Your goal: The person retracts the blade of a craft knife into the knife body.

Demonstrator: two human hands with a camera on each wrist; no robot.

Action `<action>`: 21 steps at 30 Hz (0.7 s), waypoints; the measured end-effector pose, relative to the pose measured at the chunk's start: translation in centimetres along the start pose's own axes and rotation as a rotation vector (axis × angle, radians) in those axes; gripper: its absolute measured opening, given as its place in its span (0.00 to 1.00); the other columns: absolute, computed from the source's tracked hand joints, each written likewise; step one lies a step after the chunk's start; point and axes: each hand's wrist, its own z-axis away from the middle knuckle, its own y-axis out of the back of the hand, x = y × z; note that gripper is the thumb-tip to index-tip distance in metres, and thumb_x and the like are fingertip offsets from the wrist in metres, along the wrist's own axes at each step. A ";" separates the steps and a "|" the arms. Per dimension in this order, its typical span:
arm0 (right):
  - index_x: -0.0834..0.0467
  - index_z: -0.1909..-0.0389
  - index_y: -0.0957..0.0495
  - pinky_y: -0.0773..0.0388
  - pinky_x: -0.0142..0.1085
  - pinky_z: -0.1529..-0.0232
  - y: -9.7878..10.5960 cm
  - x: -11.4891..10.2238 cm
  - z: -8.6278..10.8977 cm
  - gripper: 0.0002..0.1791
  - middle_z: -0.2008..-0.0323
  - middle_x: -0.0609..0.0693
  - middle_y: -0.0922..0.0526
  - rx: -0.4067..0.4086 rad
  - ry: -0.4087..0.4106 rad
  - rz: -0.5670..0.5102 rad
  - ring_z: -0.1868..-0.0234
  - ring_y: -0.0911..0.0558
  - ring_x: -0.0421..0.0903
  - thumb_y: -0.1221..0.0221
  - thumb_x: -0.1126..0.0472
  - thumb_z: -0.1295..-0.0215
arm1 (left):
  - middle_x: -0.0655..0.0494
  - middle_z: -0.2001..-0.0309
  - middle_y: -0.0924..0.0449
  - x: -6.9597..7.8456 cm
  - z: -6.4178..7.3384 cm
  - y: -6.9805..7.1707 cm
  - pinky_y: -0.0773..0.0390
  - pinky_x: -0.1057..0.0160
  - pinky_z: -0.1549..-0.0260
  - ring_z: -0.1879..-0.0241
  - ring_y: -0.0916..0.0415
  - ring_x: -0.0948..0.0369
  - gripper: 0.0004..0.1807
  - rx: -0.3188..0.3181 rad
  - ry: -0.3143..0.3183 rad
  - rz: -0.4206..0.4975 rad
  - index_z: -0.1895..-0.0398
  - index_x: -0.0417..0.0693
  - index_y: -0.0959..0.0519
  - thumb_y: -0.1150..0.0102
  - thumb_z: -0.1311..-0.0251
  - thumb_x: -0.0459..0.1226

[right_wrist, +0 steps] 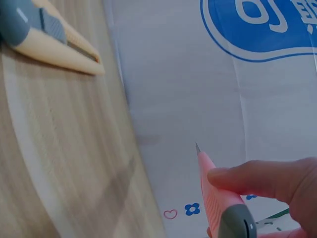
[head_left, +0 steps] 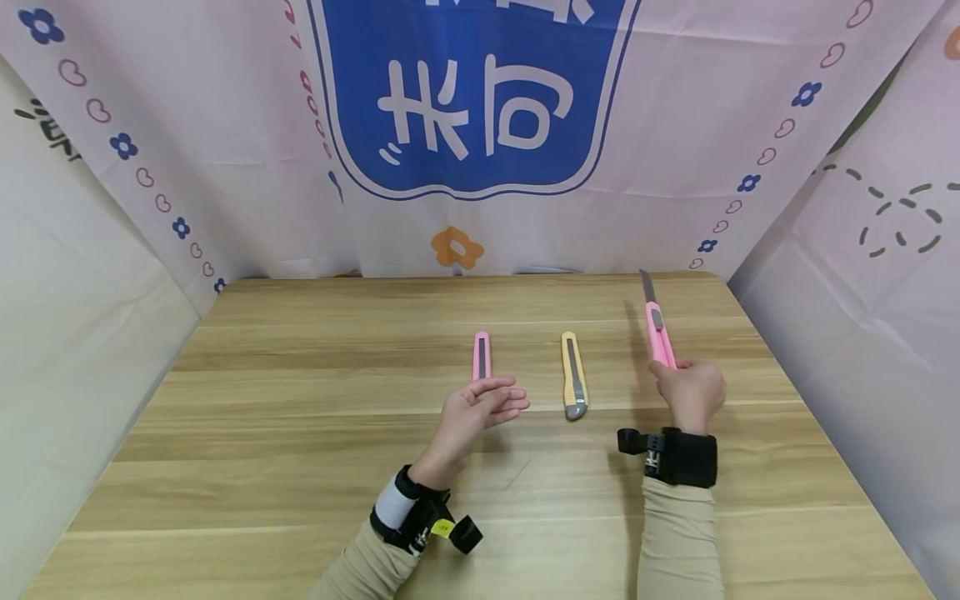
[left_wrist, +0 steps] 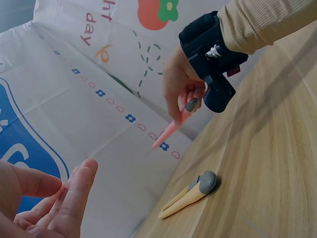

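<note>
Aiming the bared blade (head_left: pixel 648 287) toward eleven o'clock seems safest: the right hand (head_left: pixel 690 393) pinches this pink cutter (head_left: pixel 659 333) above the surface (head_left: pixel 300 467), the yellow cutter (head_left: pixel 573 375) at nine o'clock; the left hand (head_left: pixel 467 414), fingers nearly straight, holds nothing, a second pink cutter (head_left: pixel 482 357) at twelve.

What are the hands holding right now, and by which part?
The right hand holds a pink utility knife, blade extended, by the rear part of its handle. The left hand holds nothing.
</note>
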 end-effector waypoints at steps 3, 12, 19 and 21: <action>0.67 0.58 0.16 0.38 0.34 0.68 0.1 -0.6 0.5 0.23 0.70 0.62 0.12 0.011 0.038 0.013 0.65 0.19 0.57 0.34 0.52 0.48 | 0.41 0.54 0.14 0.0 0.0 0.0 0.13 0.65 0.55 0.61 0.14 0.64 0.15 0.001 -0.002 -0.002 0.45 0.34 0.25 0.51 0.32 0.31; 0.66 0.59 0.16 0.38 0.33 0.70 0.5 -2.1 1.6 0.23 0.75 0.59 0.12 -0.001 0.095 0.023 0.71 0.18 0.52 0.34 0.50 0.47 | 0.40 0.53 0.15 0.2 0.1 0.1 0.13 0.65 0.54 0.61 0.14 0.65 0.15 0.008 -0.006 -0.007 0.45 0.34 0.25 0.51 0.31 0.31; 0.68 0.57 0.17 0.37 0.31 0.71 0.0 -3.5 2.7 0.24 0.72 0.61 0.12 -0.033 0.151 -0.014 0.85 0.24 0.36 0.34 0.52 0.45 | 0.39 0.53 0.15 0.3 0.1 0.3 0.13 0.67 0.55 0.61 0.14 0.65 0.17 0.004 -0.014 -0.007 0.42 0.32 0.27 0.52 0.31 0.30; 0.68 0.56 0.18 0.36 0.31 0.71 -0.2 -3.9 3.2 0.23 0.70 0.63 0.12 -0.036 0.174 -0.026 0.85 0.24 0.35 0.34 0.52 0.44 | 0.39 0.53 0.15 0.4 0.2 0.3 0.13 0.68 0.55 0.61 0.14 0.65 0.17 0.003 -0.016 -0.001 0.42 0.31 0.28 0.52 0.31 0.30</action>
